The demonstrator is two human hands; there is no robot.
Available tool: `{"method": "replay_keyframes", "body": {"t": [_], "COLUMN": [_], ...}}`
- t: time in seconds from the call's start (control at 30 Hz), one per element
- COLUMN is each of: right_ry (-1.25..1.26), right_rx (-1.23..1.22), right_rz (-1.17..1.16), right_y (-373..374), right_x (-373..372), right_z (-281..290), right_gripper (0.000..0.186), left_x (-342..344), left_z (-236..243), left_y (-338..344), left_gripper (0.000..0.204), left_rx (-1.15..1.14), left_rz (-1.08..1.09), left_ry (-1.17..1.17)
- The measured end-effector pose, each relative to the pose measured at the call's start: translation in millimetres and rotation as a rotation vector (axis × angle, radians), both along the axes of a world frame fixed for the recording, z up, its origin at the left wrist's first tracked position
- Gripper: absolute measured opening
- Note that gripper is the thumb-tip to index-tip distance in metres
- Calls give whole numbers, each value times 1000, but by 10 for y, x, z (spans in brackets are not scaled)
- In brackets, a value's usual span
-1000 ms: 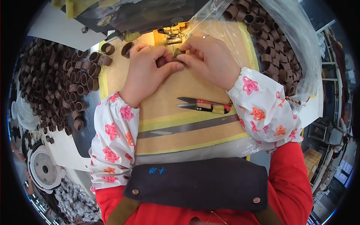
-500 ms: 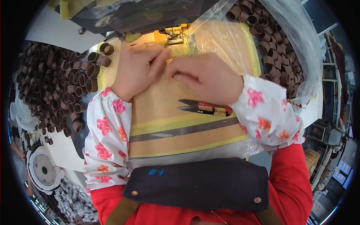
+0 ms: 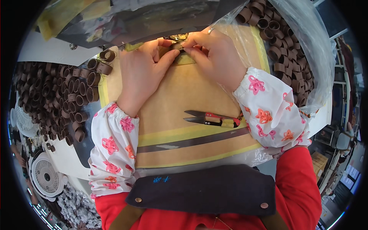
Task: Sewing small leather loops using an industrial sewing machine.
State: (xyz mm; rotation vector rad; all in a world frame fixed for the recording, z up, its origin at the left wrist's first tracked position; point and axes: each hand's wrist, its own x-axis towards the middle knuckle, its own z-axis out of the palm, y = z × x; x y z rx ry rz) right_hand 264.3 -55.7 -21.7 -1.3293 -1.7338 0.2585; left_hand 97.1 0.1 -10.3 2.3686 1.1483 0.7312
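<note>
Head view: fingers mostly hide one small brown piece [image 3: 176, 46] beneath the dark machine [image 3: 153, 23]; left hand [image 3: 142, 71] and right hand [image 3: 215, 55] pinch it, each grip narrow. One pair of snips [image 3: 213, 119]; two piles of brown rings [image 3: 50, 94], overlapping, uncountable.

Pinching with left hand [image 3: 145, 69] at eleven o'clock and right hand [image 3: 217, 55] at one, with fingertips [image 3: 173, 55] close together at twelve.
</note>
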Motion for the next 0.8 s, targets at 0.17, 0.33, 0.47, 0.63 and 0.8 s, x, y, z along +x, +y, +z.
{"method": "replay_keyframes", "body": {"t": [0.17,0.33,0.47,0.63,0.8], "right_ry": [-26,-68,-104,-56,-209], "right_rx": [-9,-16,-25,-57,-99], "right_rz": [-34,-71,-72,-82,-131], "right_y": [38,47,49,51,37], "right_x": [0,-17,-8,-4,1], "right_z": [-16,-8,4,-3,52], "right_gripper": [10,10,10,9,10], "left_x": [17,18,17,23,9], "left_z": [-76,-130,-135,-161,-162], "left_y": [56,70,74,105,103], "left_gripper": [23,24,26,27,26], "left_rx": [7,-10,-25,69,90], "left_rz": [14,38,24,25,7], "left_ry": [-27,-79,-123,-78,-70]}}
